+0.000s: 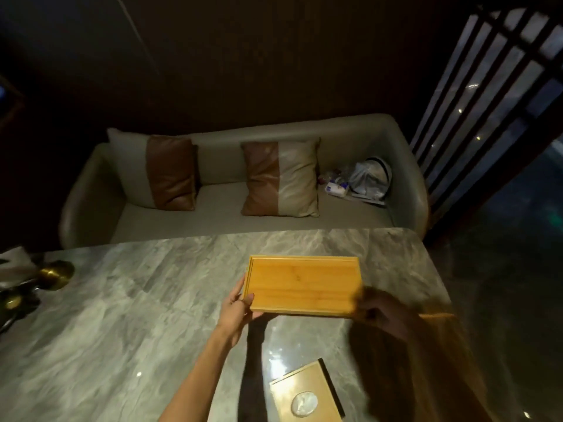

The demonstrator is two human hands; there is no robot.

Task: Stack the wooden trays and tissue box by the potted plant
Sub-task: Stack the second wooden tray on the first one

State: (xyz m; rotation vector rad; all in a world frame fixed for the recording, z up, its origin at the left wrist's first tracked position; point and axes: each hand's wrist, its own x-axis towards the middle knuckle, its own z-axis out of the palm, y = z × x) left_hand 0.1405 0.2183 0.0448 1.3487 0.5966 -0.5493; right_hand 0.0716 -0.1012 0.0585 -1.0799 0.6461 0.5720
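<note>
A yellow wooden tray (303, 284) hangs level just above the grey marble table (122, 300), its cavity facing up. My left hand (237, 309) grips its left short edge, thumb on the rim. My right hand (384, 315), dark and blurred, holds the right near corner. A wooden tissue box (307, 394) with a round opening lies on the table near the front edge, below the tray. At the far left edge, a brass-coloured pot (56, 274) stands on the table; the plant itself is barely visible.
A grey sofa (228, 208) with two brown-and-beige cushions runs along the table's far side; bags and a small packet lie on its right end. A dark slatted screen (487, 102) stands at the right. Dark objects sit beside the pot at the left edge.
</note>
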